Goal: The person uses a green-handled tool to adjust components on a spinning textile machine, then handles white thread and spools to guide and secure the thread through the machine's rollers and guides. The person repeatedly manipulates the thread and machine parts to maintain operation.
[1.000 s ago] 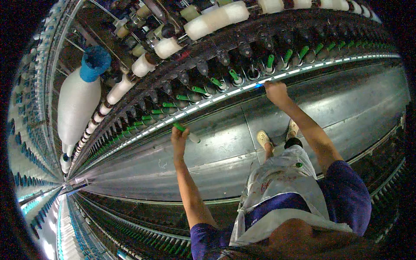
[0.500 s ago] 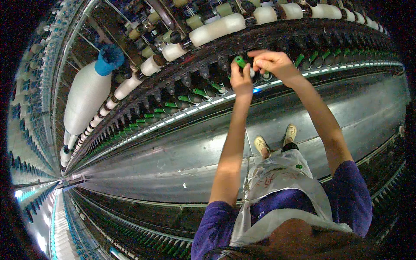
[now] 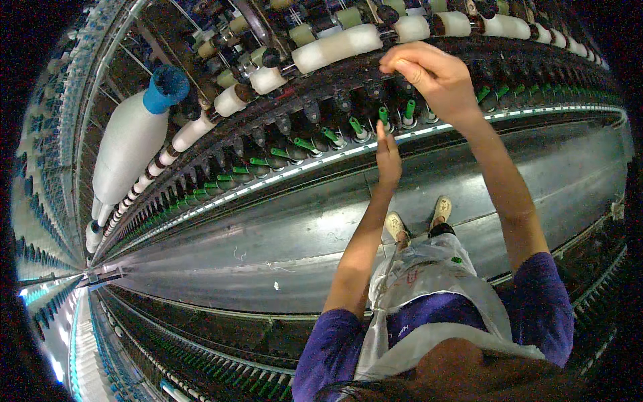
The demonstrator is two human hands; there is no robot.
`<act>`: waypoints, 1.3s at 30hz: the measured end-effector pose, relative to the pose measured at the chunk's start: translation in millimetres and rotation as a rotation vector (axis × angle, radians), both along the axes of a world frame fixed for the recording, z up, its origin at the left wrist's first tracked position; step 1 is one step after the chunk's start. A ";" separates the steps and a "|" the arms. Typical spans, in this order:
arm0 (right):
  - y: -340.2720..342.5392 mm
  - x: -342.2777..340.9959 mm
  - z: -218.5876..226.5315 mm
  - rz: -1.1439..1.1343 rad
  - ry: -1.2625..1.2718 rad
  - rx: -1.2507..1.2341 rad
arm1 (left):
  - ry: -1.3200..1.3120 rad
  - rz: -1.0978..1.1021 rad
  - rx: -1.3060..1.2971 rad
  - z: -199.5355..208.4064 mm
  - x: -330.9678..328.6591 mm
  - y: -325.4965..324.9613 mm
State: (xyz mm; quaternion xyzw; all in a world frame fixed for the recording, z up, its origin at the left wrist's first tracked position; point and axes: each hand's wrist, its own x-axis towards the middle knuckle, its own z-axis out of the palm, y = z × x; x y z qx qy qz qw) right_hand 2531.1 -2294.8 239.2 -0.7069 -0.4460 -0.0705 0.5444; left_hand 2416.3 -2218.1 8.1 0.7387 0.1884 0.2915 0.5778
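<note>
My left hand point(image 3: 388, 161) is at the row of spindles, its fingers stretched upward. Its fingertips are at the lower part of a green bobbin point(image 3: 383, 114) that stands upright on its spindle; whether they touch it I cannot tell. Higher and to the right, my right hand point(image 3: 437, 79) is closed in a pinch just below the white rollers point(image 3: 337, 48). Whatever lies between those fingertips is too small to make out. Another green bobbin point(image 3: 410, 109) stands just right of the left hand's bobbin.
More green bobbins point(image 3: 305, 145) line the pale rail point(image 3: 281, 177) to both sides. A large white yarn package with a blue end point(image 3: 130, 144) hangs at the left. Below the frame runs a metal floor point(image 3: 268, 248) with scraps of thread. Another machine row point(image 3: 221, 365) stands behind me.
My left hand has let go of the green bobbin, which now stands on its spindle, and has dropped lower. My right hand has risen toward the white rollers, away from the left.
</note>
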 end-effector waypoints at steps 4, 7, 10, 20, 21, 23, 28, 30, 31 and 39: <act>4.5 -18.4 -119.1 -0.344 0.431 -0.108 | 0.317 -0.202 0.345 61.3 -42.3 23.3; 10.3 -50.8 -198.1 -0.258 0.329 -0.148 | -0.175 0.061 1.033 139.0 -12.5 62.7; 13.4 -64.1 -211.4 -0.272 0.340 -0.311 | -0.126 0.109 1.335 217.7 40.7 95.6; 35.6 -4.6 -33.8 -0.178 -0.432 -0.947 | -0.381 -0.020 1.313 256.2 -20.7 60.5; 45.5 4.6 0.0 -0.154 -0.534 -1.003 | -0.417 -0.069 1.273 246.5 -35.7 54.8; 63.1 4.5 52.8 -0.188 -0.736 -0.764 | -0.387 -0.142 1.199 228.1 -50.1 47.5; 84.9 -8.8 119.5 -0.300 -1.086 -1.387 | -0.205 -0.201 1.120 191.1 -77.4 47.6; 97.0 -13.8 120.4 -0.323 -1.000 -1.475 | -0.061 -0.191 1.117 180.6 -90.8 52.8; 97.5 -15.4 118.2 -0.352 -0.984 -1.513 | -0.042 -0.192 1.102 176.5 -96.1 55.8; 97.4 -9.4 117.5 -0.359 -0.982 -1.563 | 0.088 -0.164 1.080 157.6 -107.5 53.4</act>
